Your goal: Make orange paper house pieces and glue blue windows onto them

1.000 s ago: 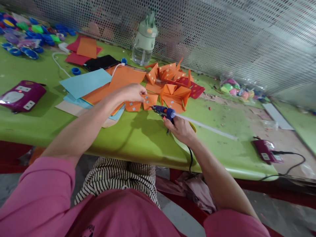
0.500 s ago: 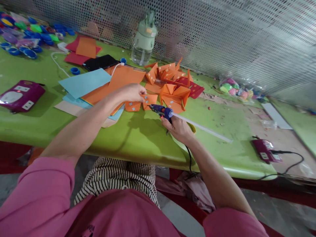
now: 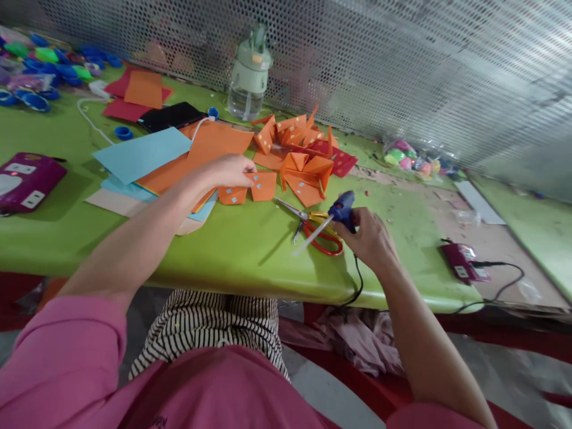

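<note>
My left hand pinches the edge of a small orange paper piece with pale blue squares on it. Just left of that lies a similar orange piece. My right hand is closed round a blue glue gun, and a whitish glue stick juts from it to the lower left. Red-handled scissors lie on the green table between my hands, overlapping a yellow-handled tool. Folded orange paper shapes sit behind them.
Orange sheets and blue sheets are stacked left of centre. A black phone and a water bottle stand behind. Purple power boxes are at the left and right, the right one with a cable. Perforated metal backs the table.
My right hand has moved right with the glue gun, away from the orange piece, and turned it. The scissors now show. My left hand still pinches the piece.
</note>
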`<state>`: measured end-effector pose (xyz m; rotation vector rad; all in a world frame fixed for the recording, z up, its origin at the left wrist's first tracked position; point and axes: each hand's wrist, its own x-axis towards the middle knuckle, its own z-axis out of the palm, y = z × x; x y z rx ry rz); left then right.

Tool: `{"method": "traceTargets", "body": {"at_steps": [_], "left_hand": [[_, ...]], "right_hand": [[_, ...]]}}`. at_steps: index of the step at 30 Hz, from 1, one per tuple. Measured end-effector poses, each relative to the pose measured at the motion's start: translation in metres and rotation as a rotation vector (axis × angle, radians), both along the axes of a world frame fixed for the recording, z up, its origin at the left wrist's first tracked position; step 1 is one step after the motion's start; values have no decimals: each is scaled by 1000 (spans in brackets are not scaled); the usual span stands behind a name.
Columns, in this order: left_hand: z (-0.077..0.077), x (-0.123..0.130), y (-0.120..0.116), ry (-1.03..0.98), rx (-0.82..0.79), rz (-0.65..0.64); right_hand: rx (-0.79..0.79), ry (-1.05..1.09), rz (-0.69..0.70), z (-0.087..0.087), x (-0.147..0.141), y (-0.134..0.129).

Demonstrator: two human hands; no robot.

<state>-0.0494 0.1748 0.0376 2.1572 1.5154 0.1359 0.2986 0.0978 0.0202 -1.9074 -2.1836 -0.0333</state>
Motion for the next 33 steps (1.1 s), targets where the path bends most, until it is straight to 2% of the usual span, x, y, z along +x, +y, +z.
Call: {"method": "traceTargets", "body": {"at_steps": [2,5,8,10,12,15,20,25,33], "left_hand": [[-1,0,0,5,-4,-4],[-2,0,1,1,-28,-4],[-2,0,1,14,-44,9],[0,0,1,31,-49,20],[2,1,-1,43,-55,19],[5,2,-3,55,-49,3],[6,2,-3,65,-36,-15],[5,1,-3,49,-33,-4],[5,1,-4,9,-51,-23]], "right_hand": [[-76,-32,-18,-3,14,-1],[-149,-31,4,11,21,0],[-59,-19,59,33,8,15],[-70,38,141,38,-11,35],[-157,75,174,33,-33,58],[-247,59,191,15,-59,86],[-287,20,216,-3,-67,106],[-352,-21,262,-2,-62,117],[-401,-108,345,9,-71,129]]}}
